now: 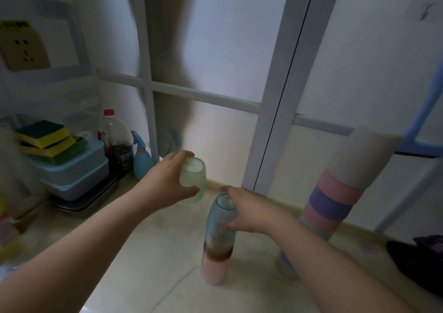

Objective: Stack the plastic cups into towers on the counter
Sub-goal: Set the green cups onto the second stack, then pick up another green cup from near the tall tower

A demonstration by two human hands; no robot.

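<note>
My left hand [167, 181] grips a pale green translucent cup [193, 179], held upside down above the counter [148, 252]. My right hand [249, 213] is closed around the top blue cup [219, 217] of a short tower [217, 257] with brown and pink cups below it. That tower stands on the counter in the middle. To the right rises a tall tower [340, 190] of inverted cups in white, pink, purple and teal; it leans toward the right. My right forearm hides its base.
At the left, a light blue box [72, 169] with sponges [45, 140] sits on a metal tray. A red-capped bottle [115, 140] and a blue spray bottle [141, 157] stand beside it. A frosted window frame [271, 97] backs the counter. A dark object [419, 260] lies far right.
</note>
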